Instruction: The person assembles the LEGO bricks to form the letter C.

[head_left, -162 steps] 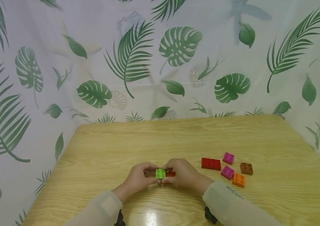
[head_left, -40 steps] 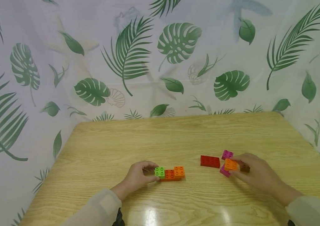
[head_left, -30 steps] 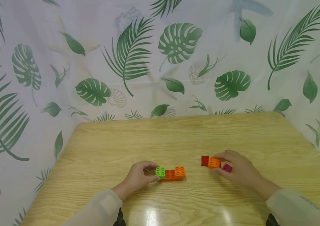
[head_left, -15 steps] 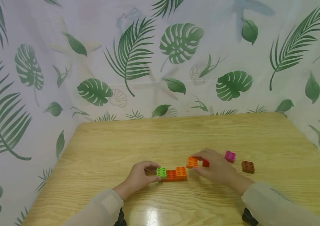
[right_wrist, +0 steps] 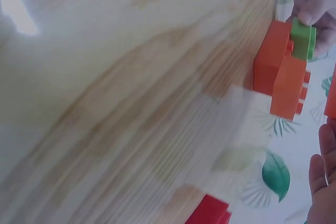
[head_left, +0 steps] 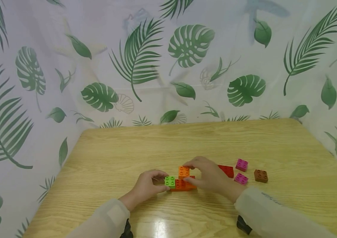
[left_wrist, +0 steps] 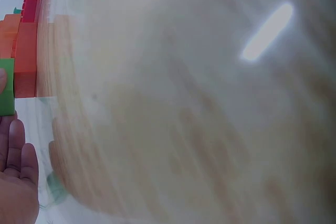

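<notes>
A pale cloth backdrop (head_left: 156, 89) printed with green leaves and faint shells rises behind and beside the work. Below it spreads a wood-grained bench (head_left: 127, 148), light glaring off its near edge. Two light sleeves, the left sleeve (head_left: 103, 218) and the right sleeve (head_left: 272, 215), come in from the near side, each with something black at the wrist.

The person's right hand (head_left: 210, 174) pinches a square orange brick (head_left: 184, 172) between thumb and fingers, holding it studs up above the middle of a small assembly; the right wrist view shows it apart from the bricks below. The left hand (head_left: 145, 186) is parted only by the width of a lime green brick (head_left: 169, 182), gripped between thumb and fingers at the assembly's left end.

Of the bricks, the longest are a red brick (head_left: 226, 171), lying partly hidden behind the right hand, and the red-orange base brick (head_left: 179, 184) of the assembly. The base carries the green brick at one end and a second orange brick (right_wrist: 286, 87) at the other, its middle studs bare between them. To the right lie the remaining square ones: a far pink brick (head_left: 242, 164), a near pink brick (head_left: 241, 178) and a brown brick (head_left: 261, 176).
</notes>
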Action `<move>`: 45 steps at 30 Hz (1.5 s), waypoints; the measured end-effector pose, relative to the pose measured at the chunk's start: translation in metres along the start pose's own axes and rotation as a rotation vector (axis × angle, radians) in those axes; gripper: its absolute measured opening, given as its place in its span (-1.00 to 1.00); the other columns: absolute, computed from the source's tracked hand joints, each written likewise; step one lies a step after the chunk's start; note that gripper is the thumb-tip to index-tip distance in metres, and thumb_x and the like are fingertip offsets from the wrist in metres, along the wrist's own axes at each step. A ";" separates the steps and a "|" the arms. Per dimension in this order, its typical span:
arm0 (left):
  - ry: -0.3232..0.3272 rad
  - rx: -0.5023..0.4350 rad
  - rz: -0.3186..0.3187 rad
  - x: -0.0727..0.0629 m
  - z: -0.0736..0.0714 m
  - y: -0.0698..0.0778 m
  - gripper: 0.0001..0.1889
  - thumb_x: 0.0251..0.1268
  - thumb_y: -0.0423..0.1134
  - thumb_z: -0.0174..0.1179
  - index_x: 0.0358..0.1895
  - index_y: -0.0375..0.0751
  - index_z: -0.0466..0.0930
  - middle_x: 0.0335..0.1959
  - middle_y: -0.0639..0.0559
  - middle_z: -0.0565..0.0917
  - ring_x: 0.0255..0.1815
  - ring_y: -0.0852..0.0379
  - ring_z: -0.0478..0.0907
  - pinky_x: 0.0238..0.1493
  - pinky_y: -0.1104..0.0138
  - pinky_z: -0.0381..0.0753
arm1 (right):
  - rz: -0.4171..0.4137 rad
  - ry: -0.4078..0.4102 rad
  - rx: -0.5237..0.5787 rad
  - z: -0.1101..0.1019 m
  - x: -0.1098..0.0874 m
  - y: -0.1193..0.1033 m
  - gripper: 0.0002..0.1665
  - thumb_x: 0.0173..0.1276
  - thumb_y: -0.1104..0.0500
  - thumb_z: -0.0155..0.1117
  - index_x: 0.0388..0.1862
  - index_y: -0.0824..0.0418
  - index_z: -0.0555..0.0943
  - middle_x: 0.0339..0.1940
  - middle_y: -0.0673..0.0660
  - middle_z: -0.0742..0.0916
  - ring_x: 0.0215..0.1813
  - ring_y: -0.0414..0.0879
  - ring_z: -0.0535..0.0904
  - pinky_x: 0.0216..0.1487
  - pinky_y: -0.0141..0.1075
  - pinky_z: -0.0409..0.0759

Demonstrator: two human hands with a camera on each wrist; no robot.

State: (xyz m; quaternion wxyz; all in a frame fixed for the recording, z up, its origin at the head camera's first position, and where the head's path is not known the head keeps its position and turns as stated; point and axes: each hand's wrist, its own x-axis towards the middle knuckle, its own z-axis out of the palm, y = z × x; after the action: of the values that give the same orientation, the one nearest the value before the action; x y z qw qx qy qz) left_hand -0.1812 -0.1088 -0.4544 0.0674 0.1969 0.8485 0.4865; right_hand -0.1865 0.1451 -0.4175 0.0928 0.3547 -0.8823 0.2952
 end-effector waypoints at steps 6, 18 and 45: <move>-0.010 0.006 0.012 0.000 0.000 -0.001 -0.66 0.08 -0.29 0.42 -0.04 -0.21 0.65 -0.15 0.05 0.63 -0.14 0.08 0.56 -0.14 0.32 0.59 | -0.010 -0.035 0.007 0.012 0.009 -0.007 -0.54 0.17 0.03 0.45 0.02 0.19 0.64 -0.19 -0.04 0.63 -0.14 -0.12 0.52 -0.07 -0.24 0.56; -0.021 -0.016 0.018 0.001 0.000 -0.002 -0.65 0.07 -0.25 0.43 -0.05 -0.23 0.64 -0.18 0.07 0.65 -0.14 0.08 0.56 -0.12 0.30 0.58 | -0.008 -0.089 0.044 0.030 0.018 -0.016 -0.58 0.19 0.09 0.44 0.01 0.20 0.64 -0.17 -0.03 0.62 -0.14 -0.12 0.52 -0.06 -0.28 0.55; -0.025 -0.017 0.018 0.001 -0.001 -0.001 -0.65 0.06 -0.29 0.43 -0.05 -0.24 0.65 -0.19 0.05 0.66 -0.15 0.10 0.59 -0.17 0.37 0.60 | 0.098 -0.176 0.039 0.028 0.028 -0.025 -0.59 0.11 0.09 0.51 -0.06 0.21 0.71 -0.28 -0.03 0.65 -0.26 -0.11 0.55 -0.21 -0.33 0.55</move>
State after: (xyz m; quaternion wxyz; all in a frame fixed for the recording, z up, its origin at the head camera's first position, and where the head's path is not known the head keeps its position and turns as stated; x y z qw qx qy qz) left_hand -0.1830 -0.1091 -0.4549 0.0754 0.2099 0.8416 0.4919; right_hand -0.1891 0.0985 -0.4182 -0.0066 0.3373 -0.8974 0.2843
